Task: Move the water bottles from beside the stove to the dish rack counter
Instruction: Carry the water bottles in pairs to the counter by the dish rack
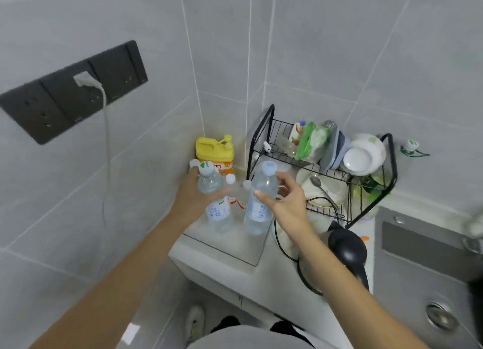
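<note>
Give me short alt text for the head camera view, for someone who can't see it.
The left hand grips a water bottle and the right hand opens beside a second bottle standing on the counter. A dish rack with plates stands to the right, a yellow jug behind.

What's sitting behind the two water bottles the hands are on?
A yellow jug stands in the tiled corner, with a few smaller white-capped bottles before it. The left hand and bottles cover their lower parts.
</note>
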The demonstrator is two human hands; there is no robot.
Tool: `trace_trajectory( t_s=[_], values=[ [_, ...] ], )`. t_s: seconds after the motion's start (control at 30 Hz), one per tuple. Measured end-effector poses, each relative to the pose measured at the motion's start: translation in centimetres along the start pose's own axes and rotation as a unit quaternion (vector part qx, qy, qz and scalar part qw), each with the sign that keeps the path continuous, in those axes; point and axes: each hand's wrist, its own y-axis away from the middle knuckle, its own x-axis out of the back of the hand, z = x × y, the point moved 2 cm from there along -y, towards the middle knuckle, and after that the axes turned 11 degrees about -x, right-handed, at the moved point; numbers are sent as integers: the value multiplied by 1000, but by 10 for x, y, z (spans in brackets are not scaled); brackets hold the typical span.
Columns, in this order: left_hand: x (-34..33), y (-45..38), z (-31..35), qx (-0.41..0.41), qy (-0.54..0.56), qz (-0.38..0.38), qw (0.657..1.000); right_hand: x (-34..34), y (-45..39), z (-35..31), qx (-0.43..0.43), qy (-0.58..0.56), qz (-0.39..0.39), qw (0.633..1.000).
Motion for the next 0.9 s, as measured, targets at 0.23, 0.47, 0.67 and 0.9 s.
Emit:
trace_trajectory(
  t_s=[0.23, 0.47, 0.67, 0.9],
  values=[
    [-19, -61, -87, -15, -9, -145, 989, -37, -20, 43, -61, 66, 91, 992],
    [-58, -75, -132, -10, -44, -276, 960, -45, -13, 85, -128, 116, 162, 972],
    [-77, -55, -121, -49, -104, -275, 955, -50, -7, 104, -121, 216, 148, 958],
    [-87, -40, -121, -79, -127, -285, 947, -47, -6, 115, -68, 302, 148, 939]
  ],
)
